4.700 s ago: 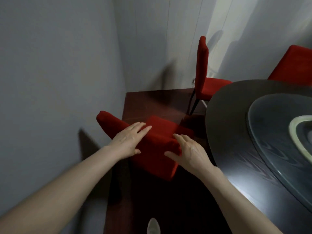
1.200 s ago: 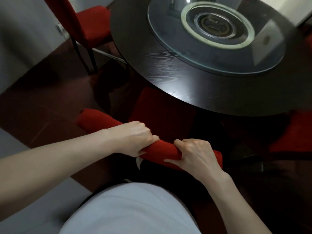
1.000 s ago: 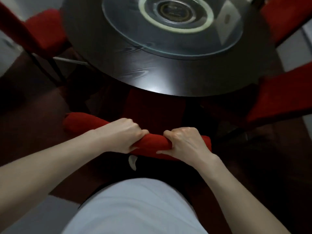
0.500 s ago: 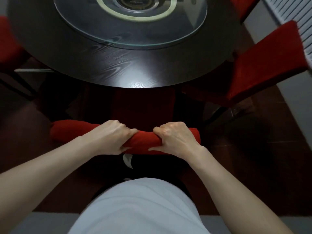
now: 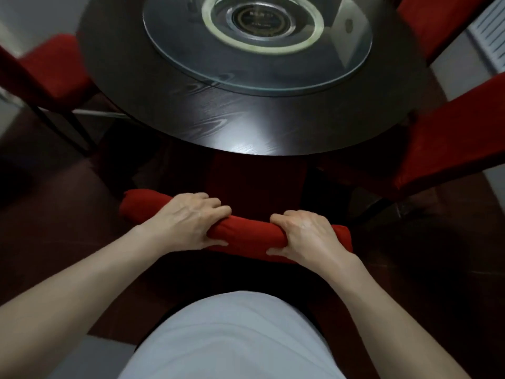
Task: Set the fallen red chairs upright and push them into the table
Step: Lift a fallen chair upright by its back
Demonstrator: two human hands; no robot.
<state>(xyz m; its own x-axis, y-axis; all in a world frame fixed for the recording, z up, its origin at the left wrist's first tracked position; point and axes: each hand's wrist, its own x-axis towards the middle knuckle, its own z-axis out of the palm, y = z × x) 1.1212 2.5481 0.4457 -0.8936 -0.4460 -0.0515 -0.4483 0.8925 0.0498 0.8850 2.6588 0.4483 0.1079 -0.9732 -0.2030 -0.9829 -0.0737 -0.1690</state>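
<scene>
The red chair (image 5: 246, 232) stands upright at the near edge of the counter (image 5: 246, 119), its padded top rail running left to right just in front of the person. Its seat reaches under the counter's near edge and is mostly lost in shadow there.

The left grip (image 5: 188, 222) is wrapped over the left part of the top rail, fingers curled over the far side and thumb along the near side. The right grip (image 5: 308, 236) clasps the right part of the same rail in the same way, close to its right end. A bare stretch of red rail shows between the two, and the rail's left end sticks out beyond the left grip.

The counter is round, of dark grained wood, and carries a glass turntable (image 5: 177, 45) at its middle. A second chair (image 5: 54, 69) sits at the counter's left edge, with thin dark legs. A third chair (image 5: 451, 138) shows as a broad red panel at the right edge; whether it stands upright I cannot tell. A fourth chair (image 5: 426, 23) shows at the far right edge. The floor (image 5: 54, 214) is dark reddish brown. The person's pale shirt (image 5: 232, 337) fills the lower middle of the view.
</scene>
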